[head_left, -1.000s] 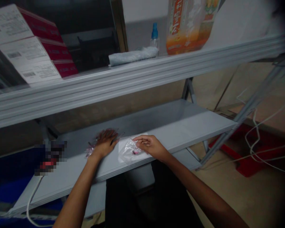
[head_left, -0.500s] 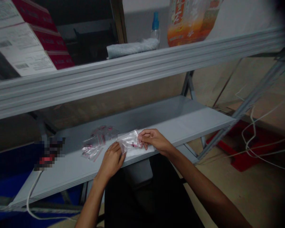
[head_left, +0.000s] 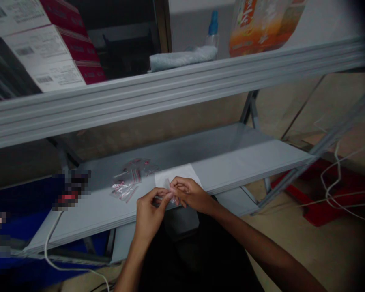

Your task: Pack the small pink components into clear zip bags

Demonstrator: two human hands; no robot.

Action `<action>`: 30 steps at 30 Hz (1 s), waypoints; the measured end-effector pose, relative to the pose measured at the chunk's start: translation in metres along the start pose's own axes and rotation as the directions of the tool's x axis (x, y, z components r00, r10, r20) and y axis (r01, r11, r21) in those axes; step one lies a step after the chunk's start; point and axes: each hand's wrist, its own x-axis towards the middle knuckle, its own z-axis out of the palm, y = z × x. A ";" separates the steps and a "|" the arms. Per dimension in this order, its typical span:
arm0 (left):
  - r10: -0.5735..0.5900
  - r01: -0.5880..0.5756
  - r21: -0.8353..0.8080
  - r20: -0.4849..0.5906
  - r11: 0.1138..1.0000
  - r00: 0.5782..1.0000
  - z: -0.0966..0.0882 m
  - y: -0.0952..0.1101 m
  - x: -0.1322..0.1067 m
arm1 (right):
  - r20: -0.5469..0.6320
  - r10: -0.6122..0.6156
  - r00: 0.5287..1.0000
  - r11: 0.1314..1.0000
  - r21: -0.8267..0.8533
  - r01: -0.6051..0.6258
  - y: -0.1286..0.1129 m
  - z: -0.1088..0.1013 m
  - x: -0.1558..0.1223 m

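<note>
The left hand and right hand pinch a small clear plastic bag together above the front edge of a grey metal shelf. A white paper sheet lies at twelve o'clock from them, loose zip bags at nine. A blue-capped spray bottle stands higher at one o'clock, red-and-white cartons at eleven.

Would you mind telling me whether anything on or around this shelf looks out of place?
The small clear zip bags lie in a loose, uneven heap on the grey shelf, beside the left hand. A white cable also droops loosely at the shelf's left end. Neither looks damaged.
</note>
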 end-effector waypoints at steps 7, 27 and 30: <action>-0.014 0.009 0.114 0.044 0.993 0.999 -0.008 0.000 -0.003 | -0.011 -0.069 0.998 0.981 -0.184 0.065 -0.005 0.002 -0.004; 0.185 -0.185 0.192 0.019 0.964 0.983 -0.010 0.018 -0.013 | -0.117 -0.089 0.989 0.958 -0.281 0.053 -0.014 0.007 -0.011; 0.076 -0.077 0.076 0.020 0.994 0.997 -0.012 0.018 -0.013 | -0.061 -0.071 0.996 0.974 -0.220 0.056 -0.014 0.007 -0.013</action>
